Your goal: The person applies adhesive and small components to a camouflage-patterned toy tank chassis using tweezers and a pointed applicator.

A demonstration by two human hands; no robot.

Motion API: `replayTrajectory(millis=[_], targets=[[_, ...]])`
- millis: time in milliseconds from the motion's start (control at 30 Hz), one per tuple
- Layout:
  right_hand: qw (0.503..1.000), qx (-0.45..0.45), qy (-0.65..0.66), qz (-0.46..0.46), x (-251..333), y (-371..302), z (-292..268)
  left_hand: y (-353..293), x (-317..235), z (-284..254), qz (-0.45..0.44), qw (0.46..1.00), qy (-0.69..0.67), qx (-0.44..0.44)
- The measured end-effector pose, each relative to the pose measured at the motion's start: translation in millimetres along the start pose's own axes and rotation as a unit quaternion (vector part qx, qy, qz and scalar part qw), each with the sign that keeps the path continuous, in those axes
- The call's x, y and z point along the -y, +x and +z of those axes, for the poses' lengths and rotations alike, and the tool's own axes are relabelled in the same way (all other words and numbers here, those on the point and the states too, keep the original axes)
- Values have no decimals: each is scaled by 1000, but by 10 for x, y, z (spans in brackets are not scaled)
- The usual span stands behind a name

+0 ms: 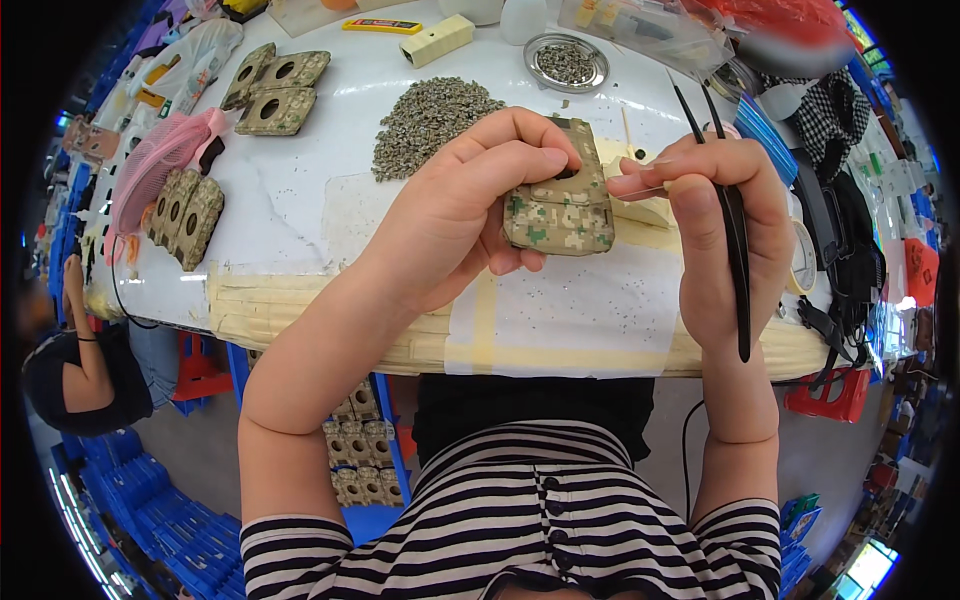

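Note:
My left hand (440,200) is closed round a camouflage-patterned case (565,222), its thumb and forefinger near the dark round hole. The case is held tilted above the table's near part. To its right, my right hand (735,200) pinches a thin pale stick (655,188) between thumb and fingers, the tip close to the case's right edge. Black tweezers (738,275) also rest in the right hand, points upward and away from the case. Behind the right fingertips lies a cream-coloured block (640,210), partly hidden.
A heap of small metallic pieces (425,120) lies beyond my left hand, with more in a round metal dish (566,62). Camouflage cases (275,110) sit at the left near a pink mesh fan (160,165). A tape roll (803,258) stands right. Another person (85,370) is at far left.

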State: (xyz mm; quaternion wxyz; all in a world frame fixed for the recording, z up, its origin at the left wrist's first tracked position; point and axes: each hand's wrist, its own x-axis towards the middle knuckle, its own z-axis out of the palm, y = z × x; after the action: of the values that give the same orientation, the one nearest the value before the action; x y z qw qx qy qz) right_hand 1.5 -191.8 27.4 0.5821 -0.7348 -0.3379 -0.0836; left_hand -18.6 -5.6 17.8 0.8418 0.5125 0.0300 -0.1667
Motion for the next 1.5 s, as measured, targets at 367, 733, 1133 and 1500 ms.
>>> replayTrajectory(millis=[367, 733, 1133, 1500], targets=[[1000, 16, -10, -8, -5, 2, 18, 11, 9, -9, 1, 1000, -3, 4], [999, 23, -41, -13, -11, 3, 8, 15, 22, -26, 4, 1000, -2, 8], [998, -51, 37, -10, -63, -28, -124, 29, 40, -65, 23, 1000, 6, 17], [931, -63, -353, -64, -284, -131, -274, 63, 32, -78, 51, 997, 41, 33]])
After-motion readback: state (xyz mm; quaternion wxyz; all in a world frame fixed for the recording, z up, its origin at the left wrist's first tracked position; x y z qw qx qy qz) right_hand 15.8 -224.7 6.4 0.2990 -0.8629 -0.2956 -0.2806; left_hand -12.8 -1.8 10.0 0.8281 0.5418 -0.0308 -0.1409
